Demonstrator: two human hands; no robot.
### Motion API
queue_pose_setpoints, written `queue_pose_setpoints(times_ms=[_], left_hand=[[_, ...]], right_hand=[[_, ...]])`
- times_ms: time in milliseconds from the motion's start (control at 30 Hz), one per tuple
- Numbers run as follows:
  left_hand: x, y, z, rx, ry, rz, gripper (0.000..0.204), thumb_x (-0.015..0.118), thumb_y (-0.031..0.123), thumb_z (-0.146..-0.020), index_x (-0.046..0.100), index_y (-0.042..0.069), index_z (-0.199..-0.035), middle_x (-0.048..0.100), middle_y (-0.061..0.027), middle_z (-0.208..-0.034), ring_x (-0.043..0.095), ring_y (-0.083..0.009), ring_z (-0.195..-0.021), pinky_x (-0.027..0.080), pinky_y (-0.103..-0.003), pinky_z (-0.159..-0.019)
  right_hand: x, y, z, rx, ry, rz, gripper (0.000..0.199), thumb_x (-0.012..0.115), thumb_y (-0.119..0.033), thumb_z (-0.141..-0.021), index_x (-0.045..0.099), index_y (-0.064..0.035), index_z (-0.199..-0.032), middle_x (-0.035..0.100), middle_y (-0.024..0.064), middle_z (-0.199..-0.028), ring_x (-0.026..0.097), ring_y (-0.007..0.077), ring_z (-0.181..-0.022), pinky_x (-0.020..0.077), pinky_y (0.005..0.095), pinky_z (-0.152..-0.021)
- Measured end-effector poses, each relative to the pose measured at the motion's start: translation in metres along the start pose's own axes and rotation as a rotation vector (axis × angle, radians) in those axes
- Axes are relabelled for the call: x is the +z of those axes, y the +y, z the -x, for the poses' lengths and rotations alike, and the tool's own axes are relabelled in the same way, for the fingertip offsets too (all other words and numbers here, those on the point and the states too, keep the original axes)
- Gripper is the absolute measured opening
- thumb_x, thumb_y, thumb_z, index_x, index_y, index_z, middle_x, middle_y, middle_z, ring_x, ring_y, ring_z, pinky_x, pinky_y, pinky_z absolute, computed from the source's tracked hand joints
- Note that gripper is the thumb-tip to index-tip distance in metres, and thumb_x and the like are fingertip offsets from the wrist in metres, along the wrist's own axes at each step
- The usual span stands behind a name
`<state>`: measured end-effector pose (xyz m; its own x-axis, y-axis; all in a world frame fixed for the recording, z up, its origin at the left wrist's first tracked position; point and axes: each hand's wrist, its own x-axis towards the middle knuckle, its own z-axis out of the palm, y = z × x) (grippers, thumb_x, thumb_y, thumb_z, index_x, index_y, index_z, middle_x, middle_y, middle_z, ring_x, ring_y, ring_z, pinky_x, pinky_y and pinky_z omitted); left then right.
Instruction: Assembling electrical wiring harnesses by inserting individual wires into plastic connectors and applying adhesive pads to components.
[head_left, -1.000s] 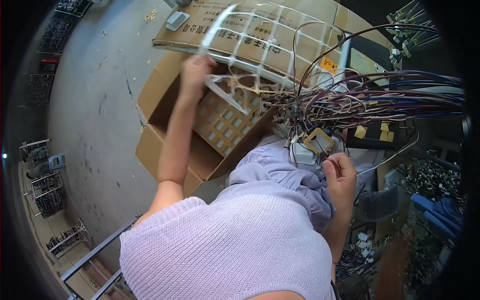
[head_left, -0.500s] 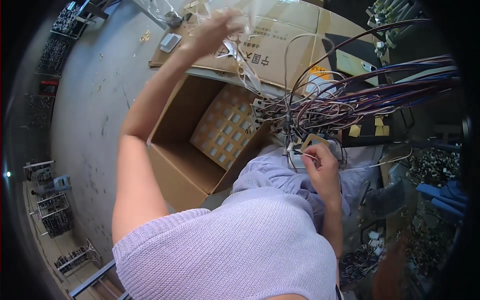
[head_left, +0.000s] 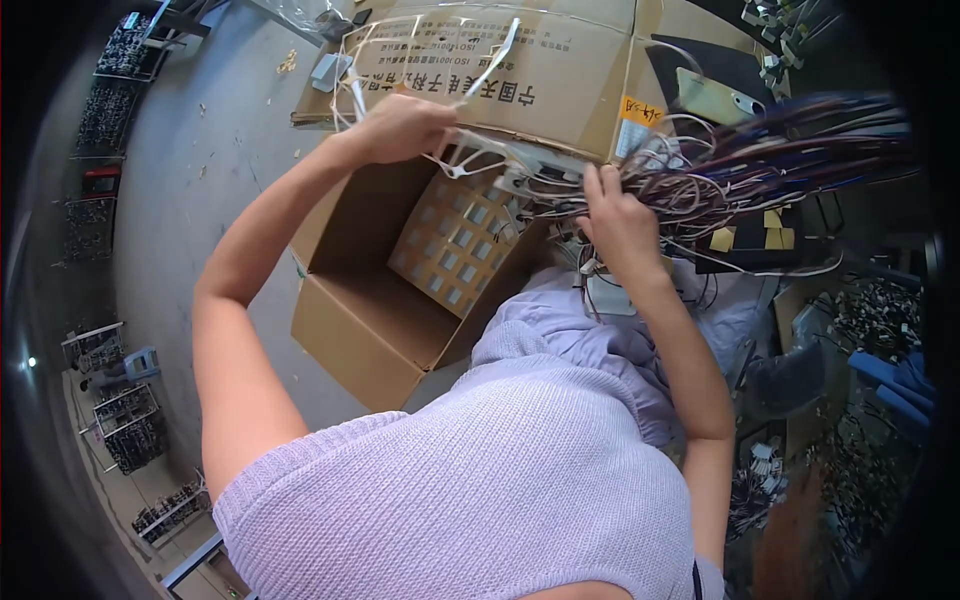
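My left hand (head_left: 408, 128) is closed on loose white strips (head_left: 490, 70), thin and looped, which stick out on both sides of it above the box's far rim. My right hand (head_left: 622, 220) grips the near end of a thick wire bundle (head_left: 740, 175), its fingers lying over the brown, blue and white strands. White connectors (head_left: 520, 180) at the bundle's left end hang over the edge of the open cardboard box (head_left: 375, 335). Inside the box stands a panel with a tan tape grid (head_left: 450, 245).
Beyond the box lies a flat cardboard sheet (head_left: 590, 75) with a phone (head_left: 715, 92) and an orange-and-white label (head_left: 640, 118) at its right. Lilac cloth (head_left: 560, 320) covers my lap. Racks of parts (head_left: 130, 430) line the left; blue cloth (head_left: 895, 380) is at the right.
My left hand has come down and nearer with the white strips. My right hand has left the small wire by my lap, moved away from me and taken hold of the wire bundle.
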<state>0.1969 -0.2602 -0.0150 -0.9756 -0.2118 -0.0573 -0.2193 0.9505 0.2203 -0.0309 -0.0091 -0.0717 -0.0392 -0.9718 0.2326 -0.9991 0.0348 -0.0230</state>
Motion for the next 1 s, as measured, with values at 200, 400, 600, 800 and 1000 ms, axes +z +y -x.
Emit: queue_pose_setpoints(times_ms=[200, 400, 600, 800, 1000], left_hand=[[-0.071, -0.052, 0.047, -0.557, 0.395, 0.8, 0.03, 0.056, 0.022, -0.091, 0.063, -0.002, -0.107, 0.064, -0.0056, -0.095, 0.059, -0.0109, -0.072, 0.049, -0.023, -0.062], [-0.13, -0.025, 0.082, -0.624, 0.635, 0.935, 0.036, 0.061, 0.031, -0.089, 0.061, 0.002, -0.11, 0.056, 0.0038, -0.077, 0.049, -0.0038, -0.064, 0.041, -0.019, -0.055], [-0.113, 0.033, 0.06, -0.433, 0.373, 0.935, 0.026, 0.065, 0.018, -0.089, 0.054, 0.006, -0.069, 0.039, 0.0086, -0.062, 0.034, 0.0009, -0.057, 0.023, -0.021, -0.048], [-0.101, 0.038, 0.065, -0.324, 0.365, 0.979, 0.031, 0.065, 0.02, -0.087, 0.047, 0.009, -0.065, 0.036, 0.009, -0.061, 0.033, 0.0003, -0.056, 0.022, -0.021, -0.049], [-0.082, 0.054, 0.051, -0.348, 0.129, 0.802, 0.023, 0.063, 0.019, -0.09, 0.052, 0.003, -0.077, 0.044, 0.007, -0.064, 0.042, -0.0007, -0.06, 0.033, -0.02, -0.051]], right_hand=[[0.011, 0.006, 0.023, 0.172, -0.138, -0.13, 0.027, 0.072, -0.023, -0.077, 0.055, -0.0072, -0.09, 0.052, 0.0129, -0.108, 0.065, 0.0263, -0.067, 0.053, 0.0342, -0.058], [0.0, 0.002, 0.024, 0.227, -0.164, -0.274, 0.031, 0.074, -0.022, -0.076, 0.055, -0.0043, -0.093, 0.052, 0.0129, -0.107, 0.065, 0.029, -0.071, 0.0532, 0.0365, -0.06], [-0.057, -0.051, -0.022, 0.043, 0.364, -0.84, 0.061, 0.071, -0.012, -0.076, 0.046, -0.0107, -0.132, 0.043, 0.011, -0.141, 0.064, 0.0325, -0.098, 0.0563, 0.0377, -0.069], [-0.028, -0.048, -0.068, 0.016, 0.26, -0.96, 0.034, 0.066, -0.019, -0.084, 0.058, -0.0069, -0.115, 0.058, 0.013, -0.115, 0.063, 0.0329, -0.094, 0.0514, 0.0404, -0.078], [-0.031, -0.035, -0.067, 0.038, 0.215, -1.059, 0.013, 0.062, -0.017, -0.087, 0.064, -0.0042, -0.087, 0.061, 0.0124, -0.092, 0.062, 0.0334, -0.081, 0.0488, 0.0405, -0.069]])
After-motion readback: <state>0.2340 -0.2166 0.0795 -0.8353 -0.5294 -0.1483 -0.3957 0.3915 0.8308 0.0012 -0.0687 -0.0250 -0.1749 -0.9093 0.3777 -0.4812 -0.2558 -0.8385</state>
